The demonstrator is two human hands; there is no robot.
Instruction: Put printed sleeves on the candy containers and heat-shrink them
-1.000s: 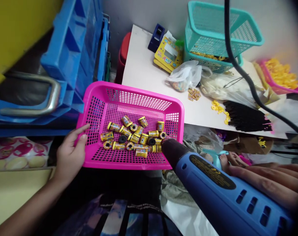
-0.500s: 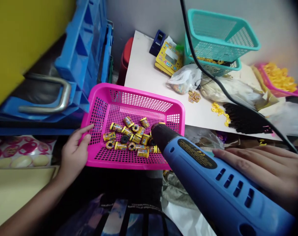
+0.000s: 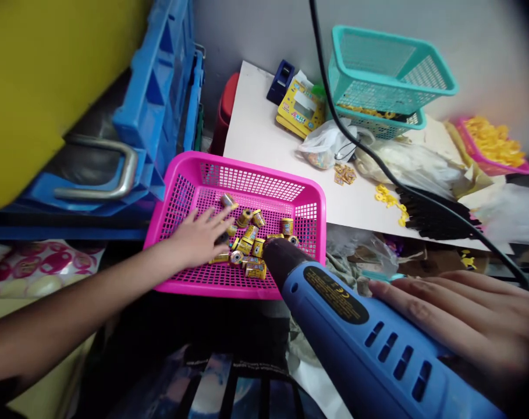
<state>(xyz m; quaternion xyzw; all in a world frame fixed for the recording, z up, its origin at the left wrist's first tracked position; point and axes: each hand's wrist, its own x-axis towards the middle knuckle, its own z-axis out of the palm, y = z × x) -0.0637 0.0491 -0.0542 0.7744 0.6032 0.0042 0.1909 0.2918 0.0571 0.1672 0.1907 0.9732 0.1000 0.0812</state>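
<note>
My right hand (image 3: 465, 314) is wrapped round a blue heat gun (image 3: 377, 343). Its black nozzle points into a pink plastic basket (image 3: 255, 166) from the right. Several small jars with yellow lids and printed wraps (image 3: 250, 233) lie jumbled on the basket floor, some upright and some on their sides. My left hand (image 3: 203, 235) is spread flat over the left part of the jars, fingers apart, covering some of them. A black cord (image 3: 369, 148) runs across the view on the right.
Blue crates (image 3: 151, 99) with a metal handle (image 3: 124, 169) stand left. On the white table (image 3: 255, 116) are stacked turquoise baskets (image 3: 390, 75), yellow boxes (image 3: 299, 107), a tape dispenser (image 3: 281, 81), a plastic bag (image 3: 323, 145), black sticks (image 3: 434, 215) and a pink basket of yellow parts (image 3: 495, 142).
My left hand has let go of the basket's left rim and reached in over the jars. Some jars have shifted right. The heat gun has moved slightly left and down.
</note>
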